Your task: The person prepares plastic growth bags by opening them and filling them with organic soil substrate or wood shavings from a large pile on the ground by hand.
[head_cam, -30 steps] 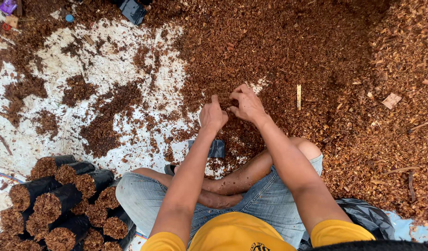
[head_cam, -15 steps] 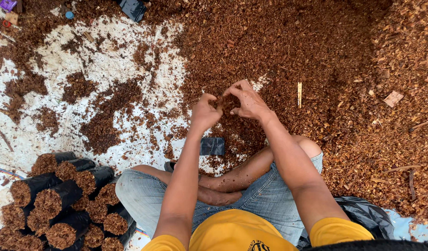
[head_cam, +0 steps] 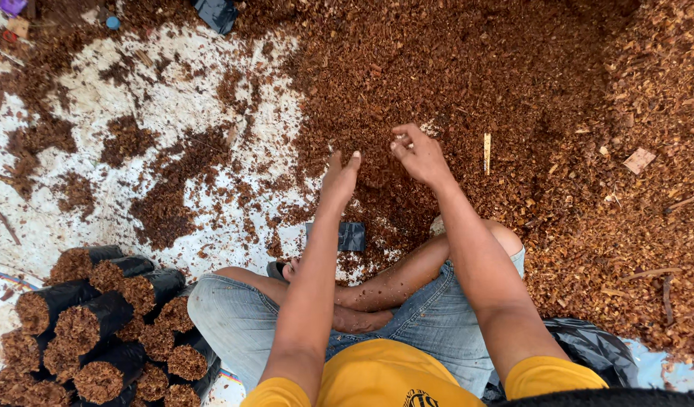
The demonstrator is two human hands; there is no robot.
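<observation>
I sit cross-legged on the ground facing a big heap of reddish-brown shredded husk. My left hand is stretched out flat over the heap's near edge, fingers straight and pointing away, with nothing in it. My right hand hovers just to its right with fingers loosely curled and apart; I see nothing held in it. A small black plastic bag lies on the ground below my left forearm, in front of my legs.
A stack of several black bags packed with husk lies at my left knee. White sheeting with scattered husk covers the ground to the left. A pale stick and a small card piece lie on the heap. Dark plastic sits by my right hip.
Both hands were pressed together over the husk. They have since come apart and lifted, the left one opening flat and the right one loosening its fingers.
</observation>
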